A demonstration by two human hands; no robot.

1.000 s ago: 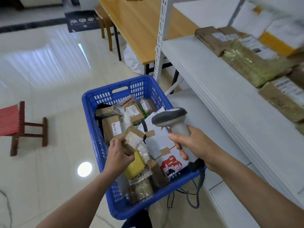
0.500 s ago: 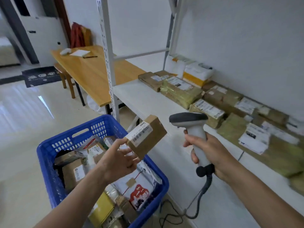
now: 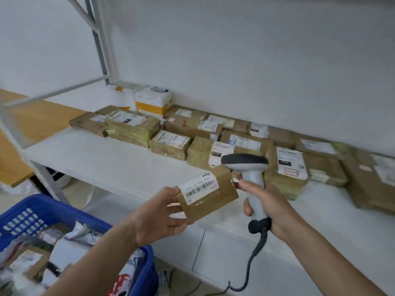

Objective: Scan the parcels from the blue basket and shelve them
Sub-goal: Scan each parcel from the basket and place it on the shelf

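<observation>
My left hand [image 3: 158, 216] grips a small brown cardboard parcel [image 3: 210, 196] by its left end, its white barcode label facing up. My right hand [image 3: 267, 201] holds the grey handheld scanner [image 3: 249, 174] by its handle, the scanner's dark head just above and right of the parcel, almost touching it. A cable hangs down from the scanner's handle. The blue basket [image 3: 44, 212] sits at the lower left with several parcels and bags in it. Both hands are in front of the white shelf [image 3: 106, 161].
Several brown taped parcels [image 3: 171, 144] with white labels lie in rows along the back of the shelf against the white wall. A white and yellow package [image 3: 152, 101] sits at the back left. A wooden table [image 3: 32, 118] stands left of the shelf post.
The view has swung up and right from the basket to the shelf. My left hand lifted the small parcel from the basket and brought it right, close under the scanner's head.
</observation>
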